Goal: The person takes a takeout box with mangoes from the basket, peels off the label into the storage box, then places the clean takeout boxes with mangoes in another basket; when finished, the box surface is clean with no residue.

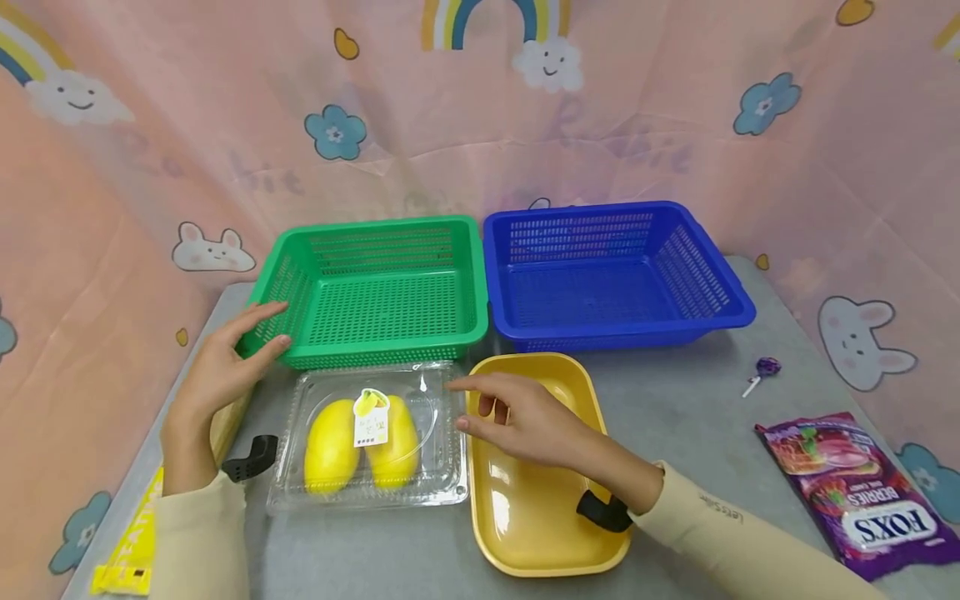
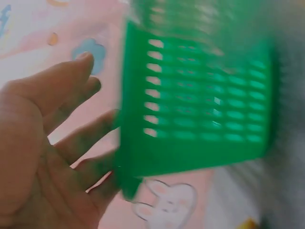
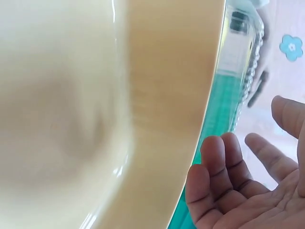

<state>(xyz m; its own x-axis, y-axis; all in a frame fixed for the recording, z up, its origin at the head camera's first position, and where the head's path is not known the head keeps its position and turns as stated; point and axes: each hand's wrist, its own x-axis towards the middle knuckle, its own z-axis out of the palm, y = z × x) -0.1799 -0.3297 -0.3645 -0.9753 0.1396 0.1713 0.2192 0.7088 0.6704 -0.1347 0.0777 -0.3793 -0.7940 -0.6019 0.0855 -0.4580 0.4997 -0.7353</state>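
At far left corner of table [image 1: 675,400]: green basket [image 1: 382,352], with left hand [image 1: 225,371] at its left rim, fingers loosely spread; contact not determinable. In front of basket, toward near edge: clear box [image 1: 444,454] holding yellow fruits [image 1: 330,442]. Beside box: yellow tray [image 1: 525,525], below right hand [image 1: 521,417], thumb and forefinger apart, others loosely bent. Along far edge, rightward: blue basket [image 1: 600,296].

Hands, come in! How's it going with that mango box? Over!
Left hand by green basket, right hand over yellow tray; neither gripping. Mangoes inside clear plastic box. Nothing stacked on box; basket behind, tray alongside.
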